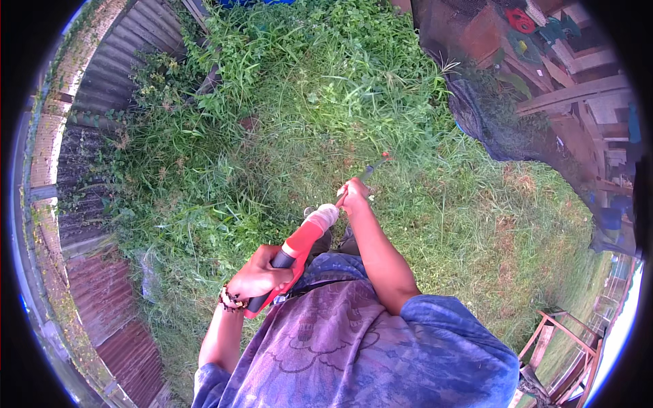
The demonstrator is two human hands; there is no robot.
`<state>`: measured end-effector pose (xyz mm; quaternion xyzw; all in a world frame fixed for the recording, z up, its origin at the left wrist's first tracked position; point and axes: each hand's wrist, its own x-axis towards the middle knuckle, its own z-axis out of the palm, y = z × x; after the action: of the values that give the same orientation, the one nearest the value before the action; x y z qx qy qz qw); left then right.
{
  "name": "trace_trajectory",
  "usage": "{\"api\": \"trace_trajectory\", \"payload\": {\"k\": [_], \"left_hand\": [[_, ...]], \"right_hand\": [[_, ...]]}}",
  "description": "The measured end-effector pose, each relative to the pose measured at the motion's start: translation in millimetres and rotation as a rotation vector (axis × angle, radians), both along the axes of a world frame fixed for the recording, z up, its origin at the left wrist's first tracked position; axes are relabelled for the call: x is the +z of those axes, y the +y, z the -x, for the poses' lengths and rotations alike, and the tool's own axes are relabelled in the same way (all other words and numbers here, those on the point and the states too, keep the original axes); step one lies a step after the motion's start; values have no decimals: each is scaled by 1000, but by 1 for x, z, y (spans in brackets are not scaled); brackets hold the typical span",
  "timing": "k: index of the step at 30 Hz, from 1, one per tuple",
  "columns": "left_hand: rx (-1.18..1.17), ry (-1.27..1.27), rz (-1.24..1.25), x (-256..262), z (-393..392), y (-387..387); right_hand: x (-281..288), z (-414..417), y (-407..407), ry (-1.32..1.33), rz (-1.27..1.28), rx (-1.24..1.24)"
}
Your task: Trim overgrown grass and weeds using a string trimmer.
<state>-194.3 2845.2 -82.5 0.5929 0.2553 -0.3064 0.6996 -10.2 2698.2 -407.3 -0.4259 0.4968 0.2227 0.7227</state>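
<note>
A red and black grass trimmer (298, 241) runs diagonally from my waist out over the grass. My left hand (262, 275), with a beaded bracelet at the wrist, is wrapped around its dark rear grip. White wrapping (323, 217) covers the front of the red housing. Just beyond it, my right hand (354, 195) is closed around the thin shaft. Past that hand, the dark lower end (368, 172) reaches the grass, with a small red part (386, 155) at its tip. The cutting end is blurred and partly hidden by grass.
Grass and weeds (326, 112) surround me, taller ahead and to the left. A corrugated metal fence (107, 306) borders the left. Dark netting (474, 120) hangs along a cluttered wooden structure (571, 97) at the upper right. A wooden frame (543, 319) stands lower right.
</note>
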Motion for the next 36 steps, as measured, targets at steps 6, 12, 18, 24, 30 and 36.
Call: {"api": "trace_trajectory", "payload": {"k": [6, 12, 18, 24, 30, 36], "left_hand": [[12, -65, -222, 5, 15, -2], [85, -36, -586, -1, 22, -4], [105, -20, -784, 3, 22, 7], [58, -121, -657, -7, 20, 22], [-78, -112, -186, -24, 17, 59], [-93, -70, -3, -22, -4, 82]], "right_hand": [[-16, 8, 54, -68, -227, 232], [-31, 14, 155, -9, -681, 569], [-25, 35, 216, 137, -752, 571], [-37, 24, 175, 56, -661, 456], [-34, 2, 92, -3, -277, 151], [2, -12, 54, 17, 55, -62]]}}
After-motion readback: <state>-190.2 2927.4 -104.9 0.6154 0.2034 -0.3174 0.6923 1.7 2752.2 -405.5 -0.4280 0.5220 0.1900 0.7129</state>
